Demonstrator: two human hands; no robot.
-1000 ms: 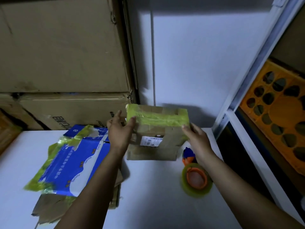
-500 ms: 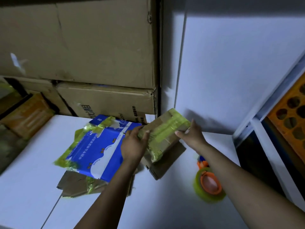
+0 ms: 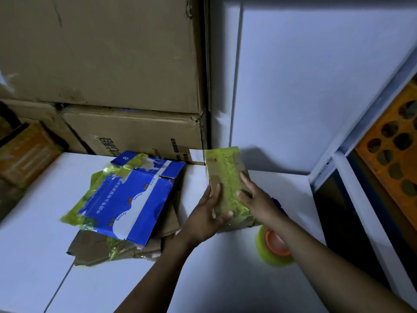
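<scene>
The white table (image 3: 225, 279) stands before stacked cardboard boxes (image 3: 101, 53) and carries a flattened blue carton (image 3: 126, 199). Right of it lies the small taped parcel (image 3: 225, 172). Our left hand (image 3: 203, 218) grips its near corner, and our right hand (image 3: 259, 204) presses it with straight fingers. A tape roll (image 3: 274, 251) is near.

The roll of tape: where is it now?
Head view: the roll of tape lies on the white table, lower right, under the right forearm, near the taped box.

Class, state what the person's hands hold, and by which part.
A small brown cardboard box wrapped in yellow-green tape: the left hand grips its near left edge, the right hand presses its right side.
</scene>
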